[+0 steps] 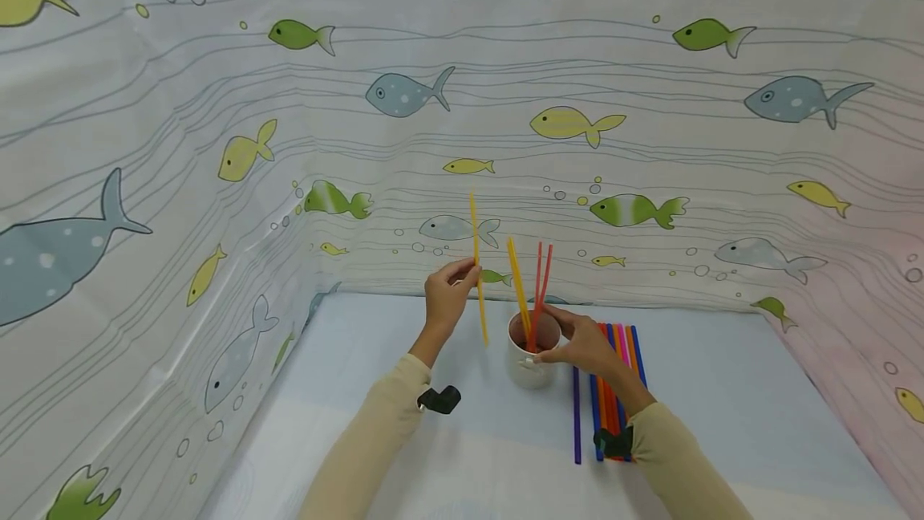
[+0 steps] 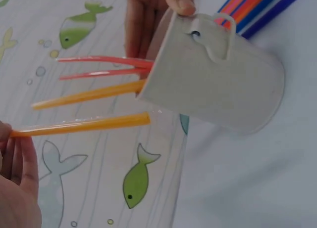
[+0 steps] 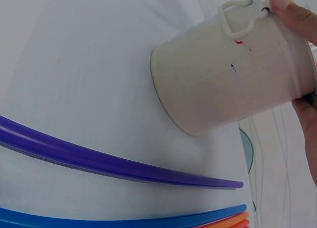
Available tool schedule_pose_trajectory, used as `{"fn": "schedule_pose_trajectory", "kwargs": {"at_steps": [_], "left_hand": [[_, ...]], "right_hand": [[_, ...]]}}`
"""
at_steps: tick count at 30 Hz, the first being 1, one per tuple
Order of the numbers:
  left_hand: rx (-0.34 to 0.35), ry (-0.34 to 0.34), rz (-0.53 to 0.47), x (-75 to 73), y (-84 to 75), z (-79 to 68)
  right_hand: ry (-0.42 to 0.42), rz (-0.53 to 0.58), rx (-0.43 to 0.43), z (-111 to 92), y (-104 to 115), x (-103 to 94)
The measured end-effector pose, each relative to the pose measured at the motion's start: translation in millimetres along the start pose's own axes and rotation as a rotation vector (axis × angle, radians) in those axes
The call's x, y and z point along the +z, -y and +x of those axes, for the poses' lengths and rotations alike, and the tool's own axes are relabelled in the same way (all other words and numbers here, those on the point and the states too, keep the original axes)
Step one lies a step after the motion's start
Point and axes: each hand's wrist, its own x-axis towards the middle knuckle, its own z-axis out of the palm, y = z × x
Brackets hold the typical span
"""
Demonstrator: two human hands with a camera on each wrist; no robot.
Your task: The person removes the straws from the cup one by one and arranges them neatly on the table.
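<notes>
My left hand [image 1: 446, 295] pinches a yellow straw [image 1: 483, 315] near its middle, upright and to the left of a small white bucket [image 1: 529, 374]. In the left wrist view, the straw's lower end is close to the bucket's mouth but apart from it. My right hand [image 1: 588, 346] grips the bucket by its rim, thumb on the near side by the little handle [image 3: 242, 20] and fingers around the far side. Yellow straw [image 1: 516, 275] and two red straws [image 1: 546, 271] lean out of the bucket. Their lower ends are hidden inside.
A purple straw [image 1: 577, 424] lies on the white tabletop [image 1: 447, 456], right of the bucket. Beside it is a row of several blue, orange, red and pink straws [image 1: 601, 408], partly covered by my right forearm. A fish-patterned sheet [image 1: 404, 143] rises behind and at both sides.
</notes>
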Motion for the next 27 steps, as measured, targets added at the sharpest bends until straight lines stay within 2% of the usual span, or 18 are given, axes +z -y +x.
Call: {"fn": "schedule_pose_trajectory", "kwargs": {"at_steps": [7,12,20,27], "left_hand": [[-0.104,-0.006,0.044,-10.1,22.1,-16.3],[-0.179,0.019,0.068,-15.4,34.2,-25.1],[-0.213,0.042,0.106,-20.7,46.5,-39.4],[-0.284,0.078,0.141,-24.3,61.3,-53.8]], "right_hand": [[0.008,0.015,-0.004,2,-1,1.0],[0.006,0.025,-0.01,1,-2,-0.1],[-0.005,0.006,0.002,1,0,-2.1],[0.003,0.007,0.007,1,0,-1.1]]}}
